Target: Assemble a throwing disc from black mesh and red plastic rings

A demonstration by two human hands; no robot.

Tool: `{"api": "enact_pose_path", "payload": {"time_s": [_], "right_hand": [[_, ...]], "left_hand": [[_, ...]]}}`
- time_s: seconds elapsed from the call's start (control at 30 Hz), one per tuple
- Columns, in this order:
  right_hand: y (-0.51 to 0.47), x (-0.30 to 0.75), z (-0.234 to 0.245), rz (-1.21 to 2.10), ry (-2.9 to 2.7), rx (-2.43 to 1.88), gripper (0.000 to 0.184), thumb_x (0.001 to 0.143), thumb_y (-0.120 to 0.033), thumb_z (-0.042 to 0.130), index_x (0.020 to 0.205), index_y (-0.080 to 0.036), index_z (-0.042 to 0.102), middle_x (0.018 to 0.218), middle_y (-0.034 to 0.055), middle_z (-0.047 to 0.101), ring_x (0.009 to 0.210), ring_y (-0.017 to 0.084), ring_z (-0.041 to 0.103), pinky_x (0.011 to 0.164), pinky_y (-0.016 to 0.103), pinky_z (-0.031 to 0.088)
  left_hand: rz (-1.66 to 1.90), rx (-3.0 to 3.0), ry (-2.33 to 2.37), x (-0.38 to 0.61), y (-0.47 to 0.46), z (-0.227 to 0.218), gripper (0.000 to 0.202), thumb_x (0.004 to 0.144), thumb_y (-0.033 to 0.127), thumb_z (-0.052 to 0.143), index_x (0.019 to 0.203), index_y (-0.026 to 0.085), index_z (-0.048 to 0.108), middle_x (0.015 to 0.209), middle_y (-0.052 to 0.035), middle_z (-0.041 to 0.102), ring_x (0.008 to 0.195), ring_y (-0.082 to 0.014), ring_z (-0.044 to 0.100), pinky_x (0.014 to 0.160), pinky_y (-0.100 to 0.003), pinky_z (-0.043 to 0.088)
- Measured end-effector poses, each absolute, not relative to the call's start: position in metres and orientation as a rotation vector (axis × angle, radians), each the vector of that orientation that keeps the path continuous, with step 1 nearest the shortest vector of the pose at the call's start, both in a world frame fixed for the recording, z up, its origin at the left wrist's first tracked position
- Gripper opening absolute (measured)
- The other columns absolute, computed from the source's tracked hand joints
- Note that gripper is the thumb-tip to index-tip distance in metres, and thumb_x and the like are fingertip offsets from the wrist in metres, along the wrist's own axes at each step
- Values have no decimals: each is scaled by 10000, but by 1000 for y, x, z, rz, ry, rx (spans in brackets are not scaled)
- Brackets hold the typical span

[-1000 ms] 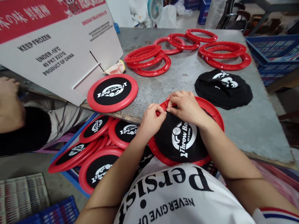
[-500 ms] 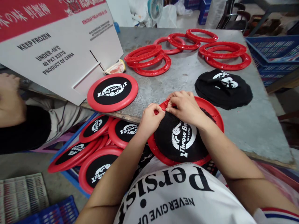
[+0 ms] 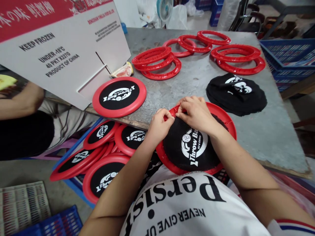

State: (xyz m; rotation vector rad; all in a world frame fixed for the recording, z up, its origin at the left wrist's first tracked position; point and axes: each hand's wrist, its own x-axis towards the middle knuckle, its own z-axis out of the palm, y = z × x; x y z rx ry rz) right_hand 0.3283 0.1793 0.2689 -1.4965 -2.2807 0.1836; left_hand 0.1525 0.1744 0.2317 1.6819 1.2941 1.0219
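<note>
A red ring point(image 3: 225, 122) lies at the table's near edge with a black mesh disc point(image 3: 192, 147) printed "Throw Ball" stretched over it. My left hand point(image 3: 159, 125) pinches the mesh edge at the ring's far-left rim, fingers closed. My right hand point(image 3: 197, 112) pinches the same edge just beside it, fingers curled onto the rim. Both hands touch at the fingertips. My forearms cross the ring's near side.
A finished red disc point(image 3: 119, 96) lies left on the grey table point(image 3: 258, 131). Several bare red rings point(image 3: 157, 62) sit at the back, a pile of black mesh point(image 3: 236, 93) at right. Finished discs point(image 3: 103, 160) fill a crate below left. Another person's arm point(image 3: 22, 101) shows at far left beside a cardboard sheet point(image 3: 61, 49).
My hands stay pinched at the ring's far rim, shifting only slightly. The other person's arm at the far left has moved up and away.
</note>
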Motion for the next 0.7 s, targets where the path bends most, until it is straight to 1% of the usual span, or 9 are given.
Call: {"api": "enact_pose_path", "payload": {"time_s": [0.27, 0.43, 0.57, 0.7], "right_hand": [[178, 330, 270, 177, -2268, -1506, 184, 945, -293, 567, 784, -207, 595, 1090, 68, 687, 1032, 278, 546, 867, 419, 309], [179, 329, 268, 160, -2285, -1537, 173, 939, -277, 558, 785, -207, 596, 1040, 65, 686, 1008, 272, 543, 858, 420, 306], [179, 328, 268, 173, -2295, -1533, 173, 929, -264, 561, 772, -202, 601, 1076, 80, 685, 1026, 276, 542, 862, 418, 307], [178, 329, 270, 193, -2286, -1528, 172, 927, -245, 555, 767, -201, 601, 1106, 76, 688, 1043, 275, 547, 868, 417, 307]], "left_hand": [[1042, 1700, 1238, 152, 173, 229, 97, 848, 221, 605, 760, 208, 565, 868, 6, 606, 841, -155, 563, 801, -286, 432], [1027, 1674, 1253, 153, 176, 226, 102, 839, 210, 598, 746, 207, 555, 820, 9, 587, 830, -159, 549, 773, -281, 424], [1019, 1659, 1231, 152, 176, 226, 88, 822, 193, 601, 743, 200, 564, 848, 8, 597, 830, -154, 552, 796, -291, 415], [1015, 1672, 1227, 152, 175, 228, 94, 813, 181, 610, 728, 196, 572, 853, 9, 593, 832, -150, 556, 819, -293, 408]]}}
